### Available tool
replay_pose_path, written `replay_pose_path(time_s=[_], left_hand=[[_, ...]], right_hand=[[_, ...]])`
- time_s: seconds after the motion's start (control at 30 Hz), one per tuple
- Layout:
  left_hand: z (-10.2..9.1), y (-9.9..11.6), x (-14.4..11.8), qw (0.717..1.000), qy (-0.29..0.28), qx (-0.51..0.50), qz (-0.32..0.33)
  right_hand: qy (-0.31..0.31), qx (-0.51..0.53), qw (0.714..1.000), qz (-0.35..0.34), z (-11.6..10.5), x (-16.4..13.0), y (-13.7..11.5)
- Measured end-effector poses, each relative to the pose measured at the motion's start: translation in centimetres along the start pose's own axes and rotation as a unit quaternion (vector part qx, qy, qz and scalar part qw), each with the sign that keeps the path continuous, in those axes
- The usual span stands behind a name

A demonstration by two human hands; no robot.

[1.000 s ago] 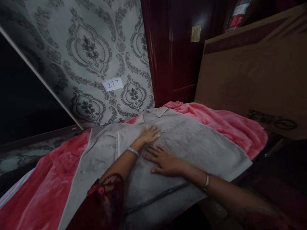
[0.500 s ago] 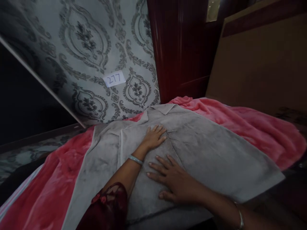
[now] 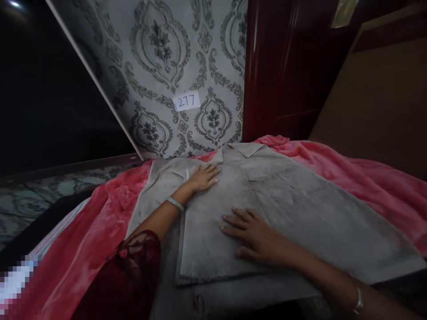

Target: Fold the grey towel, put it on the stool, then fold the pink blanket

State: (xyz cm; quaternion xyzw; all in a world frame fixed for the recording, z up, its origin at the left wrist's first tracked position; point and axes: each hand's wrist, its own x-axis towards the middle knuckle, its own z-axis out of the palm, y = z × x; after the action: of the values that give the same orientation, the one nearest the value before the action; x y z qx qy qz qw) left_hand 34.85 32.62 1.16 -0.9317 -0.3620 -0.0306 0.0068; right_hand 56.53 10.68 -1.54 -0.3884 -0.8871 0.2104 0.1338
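Patterned wallpaper behind, pink blanket (image 3: 350, 178) as the work surface; grey shirt (image 3: 293, 209) lies flat on it, collar at the far end.
Left hand (image 3: 202, 178) flat near the collar, right hand (image 3: 256, 235) flat mid-body, fingers spread, gripping nothing. Left side looks folded inward already; right side and near hem appear unfolded — folding judged about a third done. Paper label (image 3: 187, 101) on wall.

Grey shirt (image 3: 283, 200) (pink blanket (image 3: 360, 173))

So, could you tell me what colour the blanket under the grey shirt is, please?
The blanket is pinkish red, plainest in the head view, beneath the grey shirt.
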Motion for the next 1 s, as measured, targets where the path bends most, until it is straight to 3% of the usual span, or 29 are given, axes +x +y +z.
replay_pose_path(time_s=[0.13,0.23,0.3,0.4,0.53,0.87,1.0], left_hand=[[1.8,-2.2,-1.5,0.999,0.009,0.017,-0.040],[3.0,-2.4,-1.5,0.999,0.033,0.008,-0.040],[3.3,-2.5,-1.3,0.999,0.036,-0.010,-0.033],[3.5,-2.7,-1.2,0.998,0.032,-0.032,-0.035],[3.6,-2.9,-1.2,0.998,0.025,-0.046,-0.041],[3.5,-2.6,-1.4,0.996,0.040,-0.064,-0.042],[2.3,-1.9,-1.9,0.990,0.095,-0.064,-0.085]], right_hand=[[0.031,-0.020,0.998,-0.045,-1.8,5.0,-0.4],[-0.001,-0.030,0.995,-0.096,-0.6,8.4,-1.0],[-0.036,-0.025,0.991,-0.124,0.9,8.8,-1.6],[-0.085,0.005,0.983,-0.162,2.6,7.3,-3.1],[-0.127,0.042,0.975,-0.176,2.9,4.9,-5.0],[-0.129,0.160,0.970,-0.130,2.5,1.7,-8.5],[-0.113,0.202,0.969,-0.085,2.5,-0.3,-8.9]])
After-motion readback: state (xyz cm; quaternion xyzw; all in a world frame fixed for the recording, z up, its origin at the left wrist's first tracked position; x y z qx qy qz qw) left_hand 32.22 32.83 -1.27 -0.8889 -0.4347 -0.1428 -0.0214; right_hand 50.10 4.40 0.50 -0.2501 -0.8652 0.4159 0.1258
